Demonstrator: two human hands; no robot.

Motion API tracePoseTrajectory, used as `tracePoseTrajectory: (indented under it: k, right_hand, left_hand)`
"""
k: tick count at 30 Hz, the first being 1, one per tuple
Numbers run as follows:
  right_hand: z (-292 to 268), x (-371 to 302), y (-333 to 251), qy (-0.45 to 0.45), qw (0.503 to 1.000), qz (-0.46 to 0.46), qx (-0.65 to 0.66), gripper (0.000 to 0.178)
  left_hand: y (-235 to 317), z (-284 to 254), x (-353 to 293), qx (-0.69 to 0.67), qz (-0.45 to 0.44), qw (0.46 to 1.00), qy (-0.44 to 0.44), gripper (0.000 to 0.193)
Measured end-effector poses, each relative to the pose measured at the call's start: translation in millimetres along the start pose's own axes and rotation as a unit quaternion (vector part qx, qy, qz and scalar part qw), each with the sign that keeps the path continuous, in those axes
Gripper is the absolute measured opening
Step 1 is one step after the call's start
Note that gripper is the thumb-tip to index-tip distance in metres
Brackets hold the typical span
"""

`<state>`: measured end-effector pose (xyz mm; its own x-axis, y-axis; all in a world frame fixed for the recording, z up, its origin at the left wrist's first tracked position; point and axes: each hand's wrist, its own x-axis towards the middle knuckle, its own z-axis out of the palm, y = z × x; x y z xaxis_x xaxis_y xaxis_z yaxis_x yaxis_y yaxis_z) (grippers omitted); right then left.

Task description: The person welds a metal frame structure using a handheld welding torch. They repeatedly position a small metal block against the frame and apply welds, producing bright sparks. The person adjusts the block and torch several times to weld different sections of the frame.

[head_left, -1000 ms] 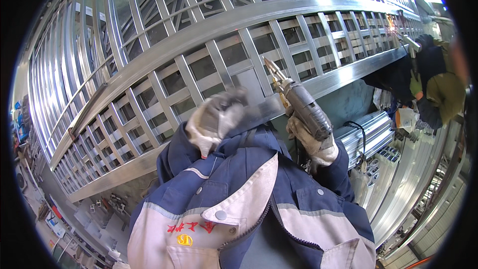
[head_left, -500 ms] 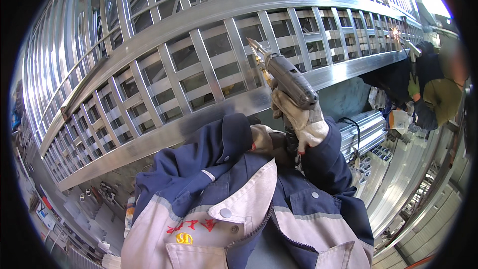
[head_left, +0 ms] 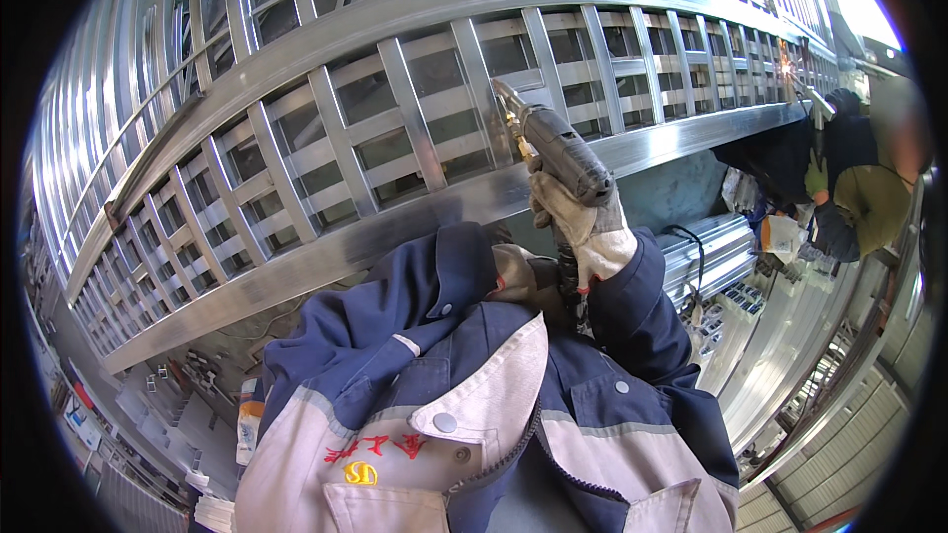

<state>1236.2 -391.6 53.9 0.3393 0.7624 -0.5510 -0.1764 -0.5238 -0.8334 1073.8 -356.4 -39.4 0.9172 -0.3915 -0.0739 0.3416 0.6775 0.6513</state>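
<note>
The right hand point(head_left: 585, 220) gripped a torch-like tool point(head_left: 565, 153), its tip near one bar point(head_left: 481, 81) of the metal frame point(head_left: 671, 141). Bars were already in place — joints finished or remaining, I could not tell — nor the half-hidden left hand's point(head_left: 520, 276) grip.

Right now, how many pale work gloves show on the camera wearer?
2: right glove, wrapped around the dark handheld tool; left glove, lower and to its left, just past the blue sleeve cuff, partly hidden.
</note>
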Motion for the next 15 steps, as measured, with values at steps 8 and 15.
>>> tracePoseTrajectory:
  k: [8, 15]
  right_hand:
    - [-1.9, -0.2, 3.4, -0.004, 1.0, 0.014, -0.024, 0.04]
    - [0.5, -2.2, 2.1, 0.008, 0.999, 0.028, -0.041, 0.043]
  left_hand:
    - [-1.6, -0.5, -3.3, -0.007, -0.004, 1.0, -0.001, 0.039]
    - [-1.3, 2.5, -0.4, -0.013, -0.014, 1.0, -0.008, 0.04]
